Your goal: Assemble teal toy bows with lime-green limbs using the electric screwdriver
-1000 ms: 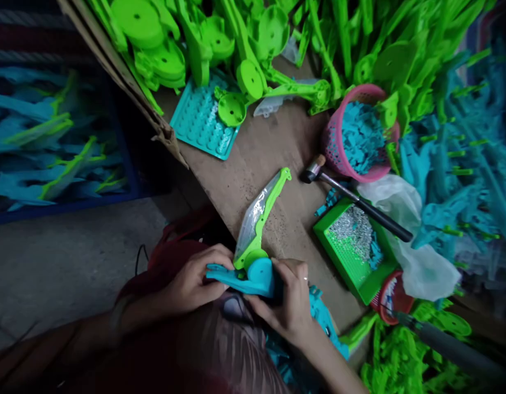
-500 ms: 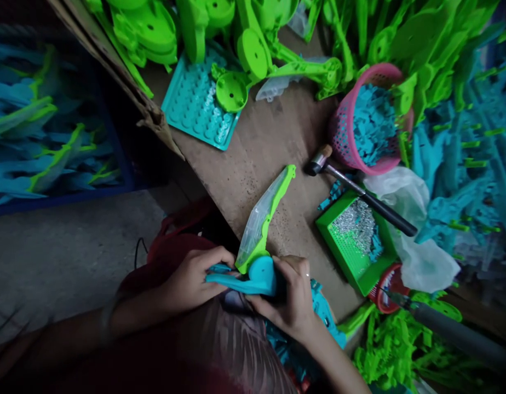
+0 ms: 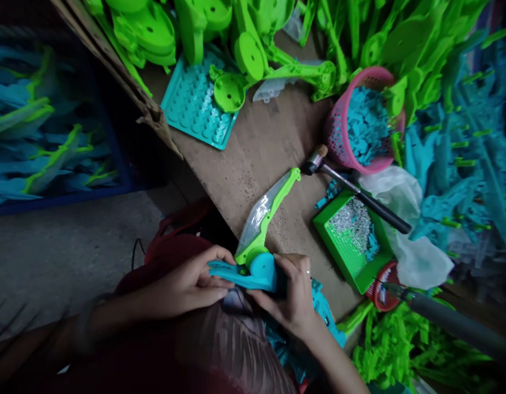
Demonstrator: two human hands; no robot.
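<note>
The worker's right hand (image 3: pixel 296 293) was closed, thumb below, on the round end of the blue piece (image 3: pixel 263 272); the left hand (image 3: pixel 189 282) held its slim end between narrowed fingers. Just beyond the fingertips slanted a green arm (image 3: pixel 273 213) with a clear blade (image 3: pixel 256 219). The piece seemed light, stiff, best gripped at its thick end; the blade, fragile. Farther out lay a hammer (image 3: pixel 376 207).

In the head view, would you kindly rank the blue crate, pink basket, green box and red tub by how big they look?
1. Blue crate, even cut off by the frame
2. Pink basket and green box: too alike to rank
3. Red tub
</note>
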